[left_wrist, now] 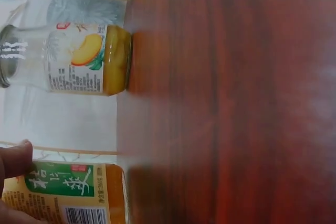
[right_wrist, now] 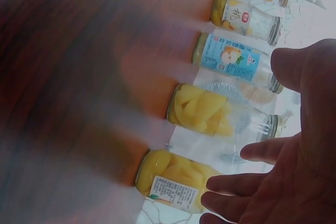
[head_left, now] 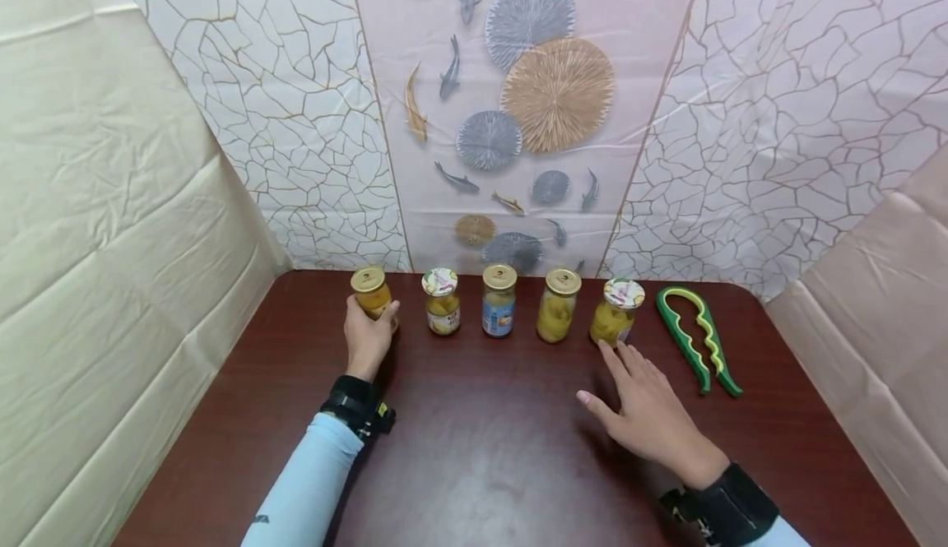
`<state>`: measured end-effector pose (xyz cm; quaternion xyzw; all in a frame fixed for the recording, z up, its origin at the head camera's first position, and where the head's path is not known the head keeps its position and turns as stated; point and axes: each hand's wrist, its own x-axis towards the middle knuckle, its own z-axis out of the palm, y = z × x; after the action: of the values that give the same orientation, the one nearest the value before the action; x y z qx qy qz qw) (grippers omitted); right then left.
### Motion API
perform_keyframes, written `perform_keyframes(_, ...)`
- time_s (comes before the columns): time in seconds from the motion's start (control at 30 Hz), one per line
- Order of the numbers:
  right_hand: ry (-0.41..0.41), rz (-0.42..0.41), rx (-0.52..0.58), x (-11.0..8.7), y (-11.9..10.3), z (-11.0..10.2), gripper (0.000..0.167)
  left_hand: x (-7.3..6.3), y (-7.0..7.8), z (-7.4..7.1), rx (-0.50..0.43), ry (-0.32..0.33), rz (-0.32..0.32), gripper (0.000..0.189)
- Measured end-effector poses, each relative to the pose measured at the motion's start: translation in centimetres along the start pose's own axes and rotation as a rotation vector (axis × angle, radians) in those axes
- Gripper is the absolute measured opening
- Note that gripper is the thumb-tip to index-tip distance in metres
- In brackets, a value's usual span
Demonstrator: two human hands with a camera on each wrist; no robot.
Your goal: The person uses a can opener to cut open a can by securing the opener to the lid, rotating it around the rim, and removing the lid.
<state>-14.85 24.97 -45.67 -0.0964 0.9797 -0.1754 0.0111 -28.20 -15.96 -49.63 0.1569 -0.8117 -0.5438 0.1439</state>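
Five-fruit-jar row aside, my left hand (head_left: 368, 335) grips the leftmost jar of orange fruit (head_left: 373, 294), thumb on its near side. In the left wrist view this jar (left_wrist: 79, 187) shows a green and tan label with a barcode. My right hand (head_left: 644, 415) has its fingers stretched out and thumb spread. Its fingertips are right at the rightmost jar of yellow fruit (head_left: 611, 322), which has a patterned white lid. The right wrist view shows the palm beside that jar (right_wrist: 165, 169), overlapping its lid end.
Between the hands stand a peach jar (head_left: 443, 310), a blue-labelled jar (head_left: 498, 310) and a gold-lidded jar of yellow fruit (head_left: 555, 313). A green jar opener (head_left: 682, 340) lies to the right on the dark red table (head_left: 474, 424). Patterned cloth (head_left: 311, 119) hangs behind.
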Motion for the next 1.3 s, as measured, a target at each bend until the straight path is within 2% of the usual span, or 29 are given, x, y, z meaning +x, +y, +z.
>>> perform_keyframes(0.17, 0.007, 0.000, -0.003, 0.2, 0.4, -0.4, 0.096, -1.6, 0.4, -0.8, 0.018, -0.028, 0.043, 0.059)
perform_keyframes(0.3, 0.000, 0.008, -0.007, 0.2, 0.9, -0.5, 0.099, -4.1, 1.0, -1.7, 0.052, -0.075, 0.100, 0.058)
perform_keyframes(0.37, -0.003, 0.015, -0.007, 0.1, 1.0, -0.5, 0.099, -5.7, 1.3, -2.2, 0.072, -0.124, 0.130, 0.059)
perform_keyframes(0.57, -0.006, 0.014, -0.008, -0.1, 1.1, -0.5, 0.096, -10.4, 1.7, -4.2, 0.139, -0.325, 0.188, 0.063)
perform_keyframes(0.7, -0.003, 0.016, -0.020, -0.1, 1.2, -0.4, 0.095, -12.6, 1.9, -4.6, 0.100, -0.410, 0.202, 0.066)
perform_keyframes(0.8, -0.001, 0.022, -0.031, -0.2, 1.5, -0.5, 0.096, -13.4, 1.9, -4.6, 0.064, -0.452, 0.207, 0.067)
perform_keyframes(0.97, 0.005, 0.043, -0.066, 0.5, 2.7, -1.3, 0.096, -13.9, 1.9, -4.8, 0.093, -0.460, 0.247, 0.065)
perform_keyframes(1.17, -0.012, 0.114, -0.118, 2.1, 6.2, -1.7, 0.099, -14.3, 1.6, -5.0, 0.121, -0.456, 0.238, 0.063)
perform_keyframes(1.3, 0.000, 0.194, -0.156, 2.7, 8.8, -1.9, 0.089, -14.4, 1.2, -4.8, 0.122, -0.464, 0.239, 0.064)
